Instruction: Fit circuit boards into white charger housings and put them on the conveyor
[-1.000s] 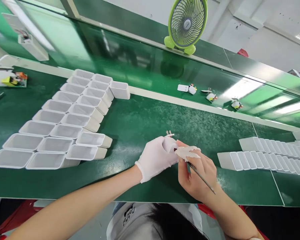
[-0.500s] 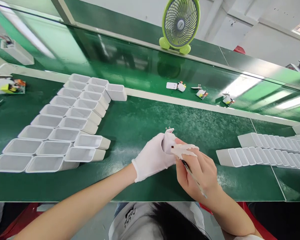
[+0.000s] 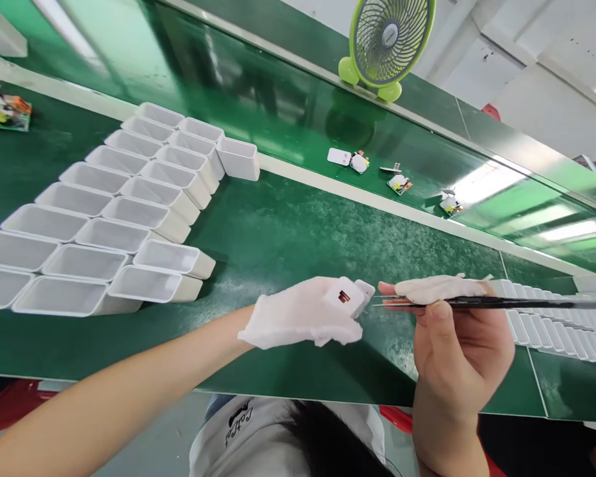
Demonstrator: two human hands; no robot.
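Note:
My left hand, in a white glove, is closed around a small white plastic housing. Copper-coloured parts show through an opening in its near face. A pale flap or cover tilts out at its right end; how it is joined I cannot tell. My right hand has white covering over some of the fingers. Between thumb and fingers it grips black tweezers, held level with their thin tips pointing left, just short of the housing and apart from it.
White open-topped boxes stand in rows on the green bench at left. More white cases lie lined up at right, partly behind my right hand. Several small circuit assemblies rest along the back, below a green fan.
My right hand has drawn back to the right from the housing and turned, with the tweezers now level. My left hand has rotated the housing so its opening faces me. The view has shifted.

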